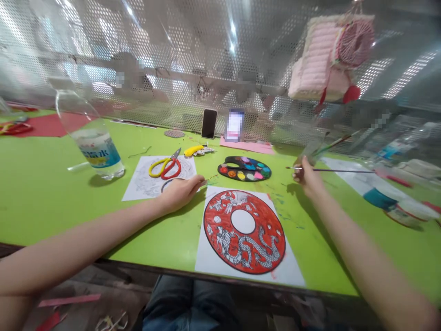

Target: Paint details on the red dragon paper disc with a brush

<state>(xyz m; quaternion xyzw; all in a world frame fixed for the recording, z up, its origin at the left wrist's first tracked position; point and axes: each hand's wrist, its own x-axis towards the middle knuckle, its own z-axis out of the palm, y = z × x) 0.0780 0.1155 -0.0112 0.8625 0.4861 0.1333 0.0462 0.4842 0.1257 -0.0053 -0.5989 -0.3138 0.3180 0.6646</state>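
First, left hand (181, 193): It was held nearly closed, with the fingers curled in. A thin stick (209, 179), perhaps a small brush, was pinched in it. Its tip was pointed to the right, and the hand was kept just above the top edge of the white paper.

Right hand (308, 178): It was lifted off the table and was closed around a long thin paintbrush (339, 170). The brush was held almost flat, and one end was pointed at the paint palette.

Dragon picture (244, 232): A red ring with a white dragon and a round white middle was drawn on a sheet of white paper (287, 271). It was laid on the green table (58, 220), between the two hands and close to the table's near edge. It was not seen to be touched by either hand.

Paint palette (244, 168): It was black and was dotted with many bright colours. It was placed beyond the picture.

Scissors (165, 166): Their yellow and red handles were left on a sheet of line drawing (144, 184), near the left hand.

Water bottle (93, 142): It was made of clear plastic and was stood further left.

Phone (209, 123): It was stood on its end by a metal screen with small holes (193, 41).
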